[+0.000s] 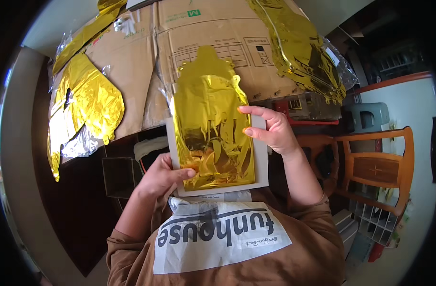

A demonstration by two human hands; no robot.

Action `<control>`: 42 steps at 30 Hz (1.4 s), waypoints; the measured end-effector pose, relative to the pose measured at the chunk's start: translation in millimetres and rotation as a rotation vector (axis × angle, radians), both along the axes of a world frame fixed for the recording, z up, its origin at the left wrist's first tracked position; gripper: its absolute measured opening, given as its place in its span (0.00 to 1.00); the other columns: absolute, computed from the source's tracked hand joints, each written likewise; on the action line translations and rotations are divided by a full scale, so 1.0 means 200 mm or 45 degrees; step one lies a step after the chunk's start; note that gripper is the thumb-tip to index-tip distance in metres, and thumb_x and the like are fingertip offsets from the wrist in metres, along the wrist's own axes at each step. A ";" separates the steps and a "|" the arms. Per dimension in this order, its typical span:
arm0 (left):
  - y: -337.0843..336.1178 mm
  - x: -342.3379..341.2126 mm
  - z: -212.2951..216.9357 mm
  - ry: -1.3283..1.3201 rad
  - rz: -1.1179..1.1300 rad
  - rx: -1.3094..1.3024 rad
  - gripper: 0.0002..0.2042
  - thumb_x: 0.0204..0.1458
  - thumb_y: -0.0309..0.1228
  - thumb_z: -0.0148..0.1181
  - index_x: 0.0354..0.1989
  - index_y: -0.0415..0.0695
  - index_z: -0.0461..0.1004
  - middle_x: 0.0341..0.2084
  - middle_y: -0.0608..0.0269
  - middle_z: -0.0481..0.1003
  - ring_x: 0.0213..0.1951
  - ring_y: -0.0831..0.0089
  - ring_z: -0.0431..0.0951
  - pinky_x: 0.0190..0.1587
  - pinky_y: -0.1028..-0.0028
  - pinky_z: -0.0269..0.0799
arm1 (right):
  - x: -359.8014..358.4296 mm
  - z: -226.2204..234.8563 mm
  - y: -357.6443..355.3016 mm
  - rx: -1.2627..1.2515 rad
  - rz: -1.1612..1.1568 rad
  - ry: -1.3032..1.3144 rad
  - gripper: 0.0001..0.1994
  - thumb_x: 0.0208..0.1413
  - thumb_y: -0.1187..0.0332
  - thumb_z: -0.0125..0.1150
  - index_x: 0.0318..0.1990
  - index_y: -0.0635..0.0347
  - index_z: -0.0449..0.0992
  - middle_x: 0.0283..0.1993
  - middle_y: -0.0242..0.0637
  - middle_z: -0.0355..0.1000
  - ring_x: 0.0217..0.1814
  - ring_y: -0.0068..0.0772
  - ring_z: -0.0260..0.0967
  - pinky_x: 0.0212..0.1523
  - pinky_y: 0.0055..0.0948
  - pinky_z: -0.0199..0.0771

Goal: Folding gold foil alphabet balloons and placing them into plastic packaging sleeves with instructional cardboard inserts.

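Observation:
A flat, uninflated gold foil balloon [210, 124] lies against a white card [261, 162] that I hold up in front of me. My left hand [163, 176] grips the card's lower left corner, thumb pressed on the foil. My right hand [270, 129] holds the card's right edge, with thumb and forefinger resting on the foil. The balloon's top sticks out above the card.
Flattened brown cardboard [132, 62] covers the table beyond, with more gold foil balloons at the left [87, 102] and upper right [303, 50]. A wooden chair [375, 164] stands at the right. A white plastic bag [218, 233] lies on my lap.

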State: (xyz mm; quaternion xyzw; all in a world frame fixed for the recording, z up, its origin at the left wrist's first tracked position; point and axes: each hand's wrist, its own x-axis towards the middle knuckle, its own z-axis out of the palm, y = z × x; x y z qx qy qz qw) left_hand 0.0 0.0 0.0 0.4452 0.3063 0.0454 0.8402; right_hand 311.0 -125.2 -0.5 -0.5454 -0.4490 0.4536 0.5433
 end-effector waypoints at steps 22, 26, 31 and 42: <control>0.00 0.07 0.30 -0.388 0.291 0.625 0.31 0.50 0.15 0.68 0.65 0.36 0.65 0.58 0.60 0.68 0.56 0.76 0.74 0.59 0.76 0.72 | -0.05 0.21 -0.14 0.014 0.137 0.134 0.23 0.51 0.81 0.68 0.56 0.64 0.74 0.54 0.31 0.75 0.54 0.19 0.71 0.56 0.21 0.71; -0.03 0.03 0.33 -0.230 0.281 0.412 0.27 0.51 0.16 0.68 0.61 0.36 0.68 0.51 0.60 0.76 0.51 0.78 0.78 0.55 0.76 0.75 | -0.10 0.26 -0.18 -0.037 0.082 0.214 0.20 0.51 0.82 0.68 0.53 0.64 0.75 0.51 0.32 0.75 0.49 0.17 0.74 0.51 0.19 0.74; -0.08 -0.01 0.34 -0.251 0.256 0.349 0.24 0.51 0.16 0.67 0.58 0.34 0.70 0.46 0.60 0.80 0.47 0.77 0.79 0.53 0.75 0.76 | -0.12 0.25 -0.22 -0.108 0.069 0.371 0.18 0.51 0.82 0.68 0.50 0.64 0.75 0.46 0.32 0.78 0.45 0.16 0.75 0.50 0.19 0.75; -0.13 -0.03 0.36 -0.223 0.295 0.321 0.15 0.53 0.17 0.67 0.50 0.35 0.76 0.44 0.65 0.78 0.46 0.80 0.77 0.52 0.76 0.74 | -0.13 0.29 -0.28 -0.187 -0.008 0.578 0.17 0.48 0.79 0.71 0.47 0.62 0.78 0.41 0.33 0.80 0.42 0.18 0.77 0.48 0.22 0.76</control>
